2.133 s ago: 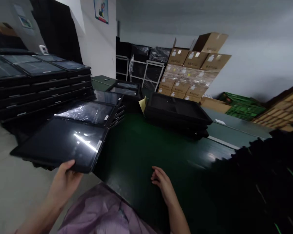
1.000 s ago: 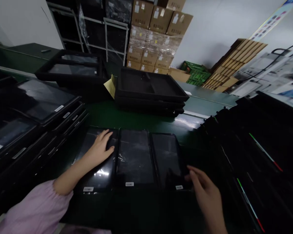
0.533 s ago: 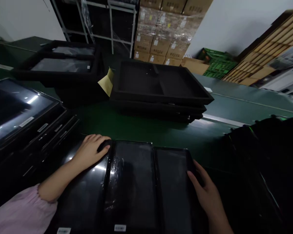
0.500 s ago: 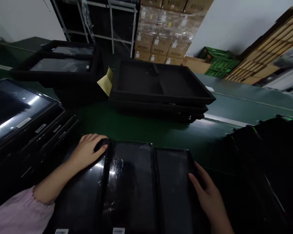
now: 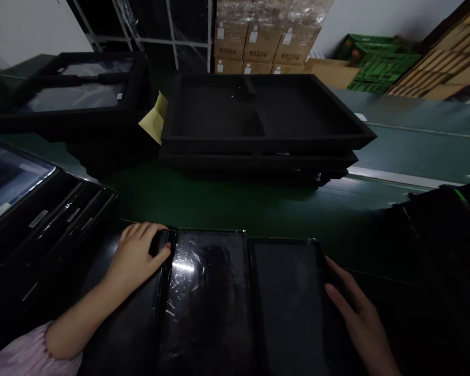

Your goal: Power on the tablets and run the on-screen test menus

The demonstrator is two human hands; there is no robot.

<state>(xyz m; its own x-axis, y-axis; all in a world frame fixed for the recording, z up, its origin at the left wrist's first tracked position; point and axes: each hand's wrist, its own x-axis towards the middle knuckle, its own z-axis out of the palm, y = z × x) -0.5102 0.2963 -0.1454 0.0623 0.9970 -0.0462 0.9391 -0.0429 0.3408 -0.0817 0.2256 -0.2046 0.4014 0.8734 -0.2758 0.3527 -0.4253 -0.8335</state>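
Three flat black display panels lie side by side in front of me. My left hand (image 5: 139,256) rests on the left panel (image 5: 121,318), its fingers curled over the far edge and its thumb near the right edge. The middle panel (image 5: 209,303), under shiny crinkled film, lies between my hands with neither touching it. On the right panel (image 5: 292,308), my right hand (image 5: 356,308) grips the right side, thumb on top and fingers along the edge. The undersides of the panels are hidden.
Stacked black foam trays (image 5: 219,112) stand behind the panels, with a yellow paper (image 5: 155,121) beside them. Another tray stack (image 5: 133,99) holds panels at the back left. More panels (image 5: 19,167) are piled left. Dark panels (image 5: 446,245) stand right. Cartons (image 5: 258,44) and green crates (image 5: 384,60) are beyond.
The view has shifted and tilted down, so the trays appear larger and closer. Both hands keep their places on the left and right panels.
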